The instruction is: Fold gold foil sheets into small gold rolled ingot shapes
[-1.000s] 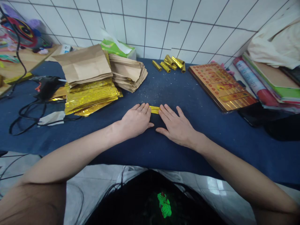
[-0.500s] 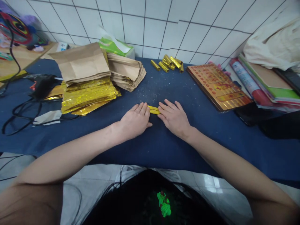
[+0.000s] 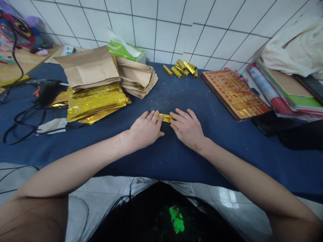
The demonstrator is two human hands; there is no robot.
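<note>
A narrow strip of folded or rolled gold foil paper (image 3: 165, 118) lies crosswise on the blue cloth. My left hand (image 3: 146, 129) rests palm down over its left end, fingers stretched flat. Over the right end lies my right hand (image 3: 188, 127), its fingers extended and slightly spread. Only the strip's middle shows; both ends are hidden beneath my fingers. Beyond the hands, several gold paper rolls (image 3: 182, 68) lie near the wall. To the left, brown paper sheets (image 3: 88, 65) are stacked on gold foil sheets (image 3: 97, 102).
A black glue gun (image 3: 46, 92) with a looped cable and a white paper scrap (image 3: 51, 126) lie on the left. Another brown paper stack (image 3: 135, 75) and a green tissue pack (image 3: 123, 50) stand behind. On the right are an orange-gold box (image 3: 234, 92) and piled books (image 3: 290, 87).
The fingers of my right hand have shifted slightly left and spread a little over the gold strip. My left hand stays nearly in place.
</note>
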